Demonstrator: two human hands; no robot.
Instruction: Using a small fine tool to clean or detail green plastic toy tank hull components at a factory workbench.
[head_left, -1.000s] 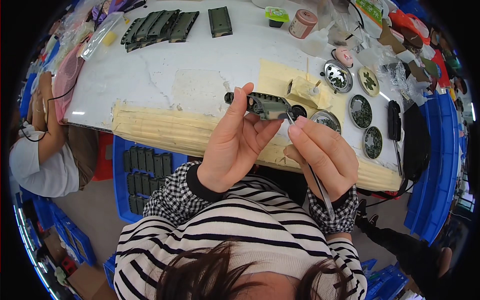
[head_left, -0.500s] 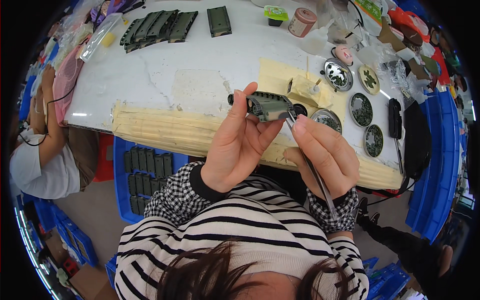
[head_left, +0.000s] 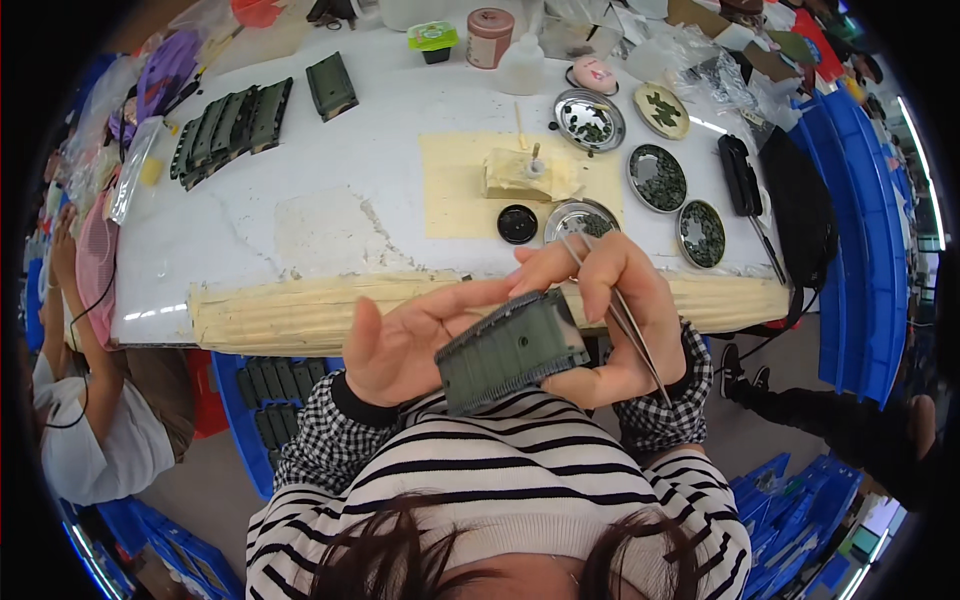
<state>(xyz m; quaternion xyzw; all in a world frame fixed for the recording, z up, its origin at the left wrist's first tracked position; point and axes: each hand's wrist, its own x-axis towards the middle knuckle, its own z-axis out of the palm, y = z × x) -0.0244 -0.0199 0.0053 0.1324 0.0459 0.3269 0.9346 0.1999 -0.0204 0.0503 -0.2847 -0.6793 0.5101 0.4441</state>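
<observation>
A green camouflage moulded part (head_left: 515, 350), like a toy tank hull with ribbed track-like long edges, is tilted in front of my chest. My right hand (head_left: 625, 320) grips it at its right end, the thumb below and fingers above. The same hand also holds metal tweezers (head_left: 640, 355), their tips pointing up and away from the part. My left hand (head_left: 415, 325) is open, its thumb spread and its fingers stretched along the part's far edge; whether they bear any of its weight I cannot tell.
Similar green parts (head_left: 235, 130) lie at the far left, one more (head_left: 331, 86) apart. Round dishes of small green pieces (head_left: 658, 178) stand at right, near a taped block (head_left: 525, 175) and black round cap (head_left: 517, 224). Padding (head_left: 300, 315) lines the table edge; a blue crate (head_left: 232, 420) sits below.
The part has come nearer to my chest and turned to show its broad face. My right hand now grips it, and my left fingers have opened out. The tweezer tips have left the part.
</observation>
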